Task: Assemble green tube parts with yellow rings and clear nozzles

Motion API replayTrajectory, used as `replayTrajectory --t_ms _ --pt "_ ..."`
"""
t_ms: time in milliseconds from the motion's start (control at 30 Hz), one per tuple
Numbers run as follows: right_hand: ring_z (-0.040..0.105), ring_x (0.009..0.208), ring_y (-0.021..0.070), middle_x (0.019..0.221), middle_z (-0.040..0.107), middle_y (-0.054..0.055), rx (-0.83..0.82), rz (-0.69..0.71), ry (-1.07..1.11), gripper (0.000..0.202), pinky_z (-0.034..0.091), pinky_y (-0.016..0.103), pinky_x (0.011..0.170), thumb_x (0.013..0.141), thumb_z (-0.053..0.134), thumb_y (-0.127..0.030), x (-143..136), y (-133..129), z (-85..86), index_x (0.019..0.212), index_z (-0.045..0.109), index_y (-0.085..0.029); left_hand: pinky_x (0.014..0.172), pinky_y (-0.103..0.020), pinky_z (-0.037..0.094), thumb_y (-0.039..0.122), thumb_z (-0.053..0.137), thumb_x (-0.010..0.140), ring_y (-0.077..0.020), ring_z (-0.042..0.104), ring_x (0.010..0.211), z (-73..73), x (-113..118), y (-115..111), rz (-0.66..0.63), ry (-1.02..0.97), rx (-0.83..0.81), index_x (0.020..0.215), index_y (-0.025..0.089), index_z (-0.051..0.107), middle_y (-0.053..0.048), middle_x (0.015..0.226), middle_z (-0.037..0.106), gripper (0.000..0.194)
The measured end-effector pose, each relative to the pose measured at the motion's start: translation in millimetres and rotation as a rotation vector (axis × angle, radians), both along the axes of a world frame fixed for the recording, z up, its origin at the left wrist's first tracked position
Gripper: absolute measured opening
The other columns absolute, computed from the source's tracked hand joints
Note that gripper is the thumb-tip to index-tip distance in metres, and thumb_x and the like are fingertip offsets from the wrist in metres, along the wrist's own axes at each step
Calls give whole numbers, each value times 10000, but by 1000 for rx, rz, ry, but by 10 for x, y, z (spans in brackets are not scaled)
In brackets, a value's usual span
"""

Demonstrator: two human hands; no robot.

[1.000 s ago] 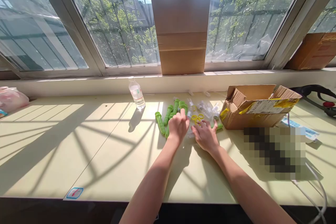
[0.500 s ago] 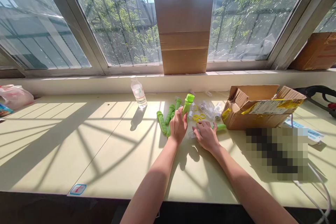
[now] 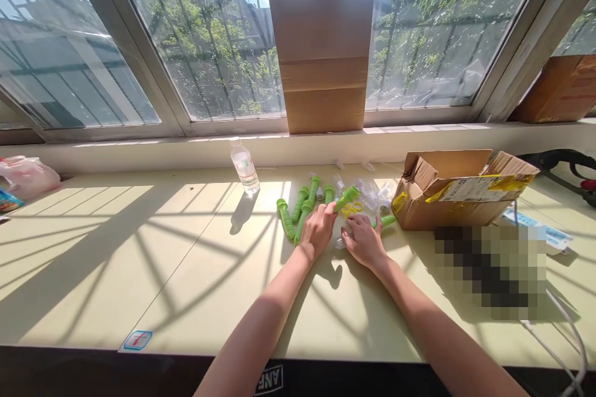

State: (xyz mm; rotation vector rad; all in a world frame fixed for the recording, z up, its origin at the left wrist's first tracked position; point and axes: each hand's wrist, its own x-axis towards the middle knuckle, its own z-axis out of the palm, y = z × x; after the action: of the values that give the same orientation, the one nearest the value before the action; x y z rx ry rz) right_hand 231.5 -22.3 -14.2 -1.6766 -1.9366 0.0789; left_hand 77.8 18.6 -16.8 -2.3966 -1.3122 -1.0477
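In my left hand (image 3: 319, 231) is a green ribbed plastic tube (image 3: 347, 197), tilted with its wider collared end pointing up and to the right. My right hand (image 3: 365, 240) rests low over the table, fingers curled on a clear plastic tube (image 3: 341, 242) that they partly hide. Beside the right thumb lies another green tube (image 3: 385, 221). Several more green tubes (image 3: 285, 218) lie grouped to the left of my left hand. Yellow plastic rings (image 3: 352, 208) and several clear plastic tubes (image 3: 370, 193) are spread just beyond my hands.
An open cardboard box (image 3: 460, 195) stands to the right, with a power strip (image 3: 540, 232) and white cables beyond it. A water bottle (image 3: 244, 167) stands at the back left. Cardboard (image 3: 325, 62) leans against the window. A pink plastic bag (image 3: 28, 173) lies far left.
My left hand has lowered and tipped the green tube from nearly upright toward the right, closer to my right hand. The right hand has stayed almost in place.
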Motion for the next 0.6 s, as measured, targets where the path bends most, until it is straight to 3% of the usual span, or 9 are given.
replayTrajectory --t_ms 100,167,333,500,600 --pt "566 1209 289 1254 687 111 80 -35 87 228 223 569 1141 916 517 -255 8 39 -47 1041 707 -233 800 -351 593 67 621 884 -244 685 999 -12 -112 -55 -47 58 10 1327 204 497 -93 1082 651 480" --pt "587 1172 298 1212 702 116 168 -80 183 268 297 537 1093 891 515 -249 32 73 -62 1064 717 -219 790 -370 598 78 629 879 -246 686 995 -5 -196 -108 -11 56 -24 1343 229 486 -91 1106 649 508" --pt "637 1018 283 968 737 104 361 -151 396 207 414 475 970 854 506 -226 128 90 5 850 714 -223 778 -422 608 117 630 882 -261 696 999 59 -286 -226 88 -2 -135 1461 272 377 -84 1148 639 651" --pt "617 740 206 860 657 75 343 -131 528 187 514 343 694 821 479 -210 98 1 70 897 650 -214 691 -370 611 137 542 950 -251 709 939 116 -267 -261 70 -86 -133 1417 223 402 -133 1197 628 496" --pt "595 707 189 844 625 58 318 -80 598 198 520 311 626 789 493 -197 23 -35 48 935 626 -206 678 -354 613 155 524 970 -247 707 942 129 -263 -270 82 -129 -108 1397 202 397 -143 1209 621 448"
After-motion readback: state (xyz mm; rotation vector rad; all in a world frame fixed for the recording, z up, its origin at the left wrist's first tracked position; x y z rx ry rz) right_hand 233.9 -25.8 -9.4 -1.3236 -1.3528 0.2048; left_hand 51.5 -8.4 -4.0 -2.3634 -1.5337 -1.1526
